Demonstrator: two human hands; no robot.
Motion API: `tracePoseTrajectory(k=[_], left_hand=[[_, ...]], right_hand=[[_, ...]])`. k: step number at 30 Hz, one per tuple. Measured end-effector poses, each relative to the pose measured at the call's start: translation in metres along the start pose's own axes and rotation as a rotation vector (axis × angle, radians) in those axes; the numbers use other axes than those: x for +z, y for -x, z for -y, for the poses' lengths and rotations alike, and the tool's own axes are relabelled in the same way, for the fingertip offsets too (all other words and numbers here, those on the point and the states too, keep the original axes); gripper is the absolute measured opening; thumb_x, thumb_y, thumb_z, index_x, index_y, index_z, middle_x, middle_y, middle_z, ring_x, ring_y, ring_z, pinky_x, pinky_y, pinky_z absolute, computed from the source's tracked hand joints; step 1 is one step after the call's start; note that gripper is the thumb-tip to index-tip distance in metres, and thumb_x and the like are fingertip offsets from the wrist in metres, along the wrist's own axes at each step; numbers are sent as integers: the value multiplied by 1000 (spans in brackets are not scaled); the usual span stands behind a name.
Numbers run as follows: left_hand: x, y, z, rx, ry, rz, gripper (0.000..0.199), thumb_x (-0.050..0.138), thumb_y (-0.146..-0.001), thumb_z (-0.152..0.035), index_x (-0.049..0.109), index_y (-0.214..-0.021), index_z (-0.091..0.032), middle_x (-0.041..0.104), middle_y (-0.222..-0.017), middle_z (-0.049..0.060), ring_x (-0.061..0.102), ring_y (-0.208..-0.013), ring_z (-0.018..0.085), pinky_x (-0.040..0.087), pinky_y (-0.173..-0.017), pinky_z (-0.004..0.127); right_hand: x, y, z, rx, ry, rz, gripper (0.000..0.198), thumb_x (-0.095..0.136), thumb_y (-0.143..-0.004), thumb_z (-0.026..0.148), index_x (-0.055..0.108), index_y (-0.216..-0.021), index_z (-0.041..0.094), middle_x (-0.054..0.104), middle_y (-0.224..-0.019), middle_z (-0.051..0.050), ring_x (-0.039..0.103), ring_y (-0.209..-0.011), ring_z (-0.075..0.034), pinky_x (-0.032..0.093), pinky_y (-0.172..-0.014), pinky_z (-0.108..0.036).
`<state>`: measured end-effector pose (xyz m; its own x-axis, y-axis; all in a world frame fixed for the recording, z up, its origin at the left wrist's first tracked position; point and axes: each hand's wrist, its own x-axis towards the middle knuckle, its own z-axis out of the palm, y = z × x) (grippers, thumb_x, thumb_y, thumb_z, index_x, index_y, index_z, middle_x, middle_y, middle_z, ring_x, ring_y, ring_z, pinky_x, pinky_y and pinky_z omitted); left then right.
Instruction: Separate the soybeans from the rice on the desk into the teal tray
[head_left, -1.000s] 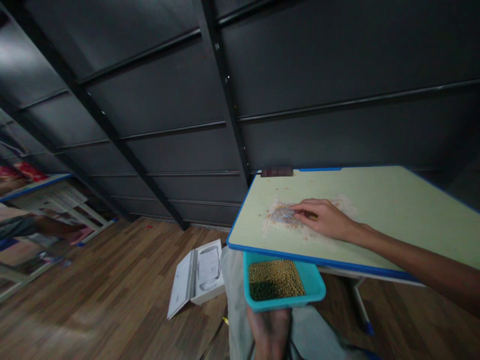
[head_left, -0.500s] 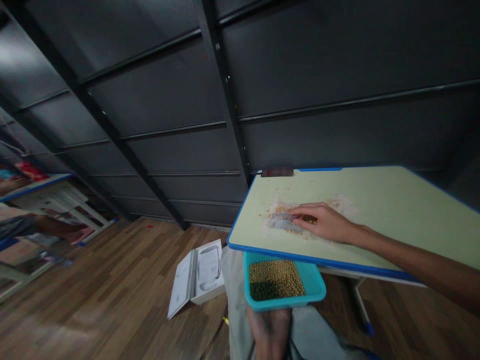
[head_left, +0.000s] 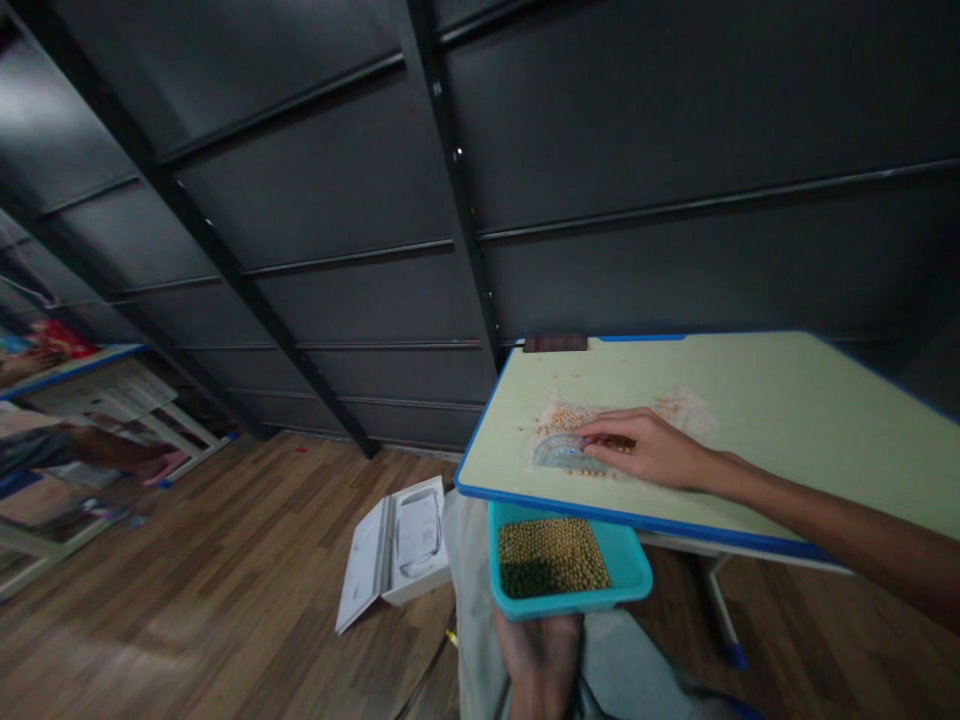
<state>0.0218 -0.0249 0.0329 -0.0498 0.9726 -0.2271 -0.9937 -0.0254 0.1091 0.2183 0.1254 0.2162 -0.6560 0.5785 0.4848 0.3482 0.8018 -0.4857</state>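
Observation:
On the pale green tabletop, my right hand (head_left: 656, 448) is closed, thumb and fingers pinching the right end of a clear protractor (head_left: 556, 453). The protractor lies nearly flat among pale powder and small yellowish beans (head_left: 564, 416), some beyond it and some along its near side. Brownish bits show within my curled fingers, too small to make out. Below the table's near edge, my left hand (head_left: 541, 645) supports a teal plastic tray (head_left: 630, 578) from underneath; its fingers are mostly hidden. Inside the tray are yellow beans (head_left: 574, 550) and darker green ones (head_left: 529, 578).
A second patch of powder and bean bits (head_left: 684, 408) lies beyond my right hand. The desk (head_left: 795, 400) has a blue rim. An open white box (head_left: 405, 545) stands on the wooden floor at left. Another person's leg (head_left: 97, 455) shows beneath a desk at far left.
The protractor, smeared by motion before, now shows sharply. My right hand has shifted very slightly with it. The tray and my left hand have stayed almost in place.

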Motion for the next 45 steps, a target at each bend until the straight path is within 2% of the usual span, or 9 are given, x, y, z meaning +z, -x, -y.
tracePoseTrajectory(k=[13,20,33,41,45], left_hand=[[-6,-1,0,5,-18,43,38,45,-100,-21,76,-118,-33,75,-129,6,62,-130,27,35,-119,60],[3,0,2,25,-70,45,39,44,-100,-23,73,-124,-32,73,-132,7,62,-130,27,38,-118,59],[9,3,1,13,-29,-14,39,48,-96,-16,75,-119,-32,74,-131,6,63,-129,27,40,-118,58],[12,3,1,11,9,-77,39,45,-97,-17,76,-119,-31,76,-127,7,64,-128,26,40,-117,58],[12,3,1,4,7,-59,38,44,-99,-21,76,-118,-30,76,-126,8,64,-128,27,38,-117,61]], right_hand=[[-2,0,9,-39,8,33,27,61,-100,28,75,-121,22,80,-106,-7,74,-89,-19,58,-83,-36],[-1,0,10,-78,11,42,27,61,-100,30,75,-122,21,80,-106,-7,74,-90,-19,57,-85,-35],[-1,2,13,-75,-39,104,28,61,-99,28,75,-124,24,80,-109,-6,75,-92,-19,58,-84,-33],[-1,3,17,-78,-57,135,28,62,-98,28,75,-123,22,80,-105,-7,74,-86,-18,58,-78,-32],[-2,2,20,-82,-84,149,31,63,-97,27,74,-125,20,80,-99,-7,74,-80,-17,57,-73,-30]])
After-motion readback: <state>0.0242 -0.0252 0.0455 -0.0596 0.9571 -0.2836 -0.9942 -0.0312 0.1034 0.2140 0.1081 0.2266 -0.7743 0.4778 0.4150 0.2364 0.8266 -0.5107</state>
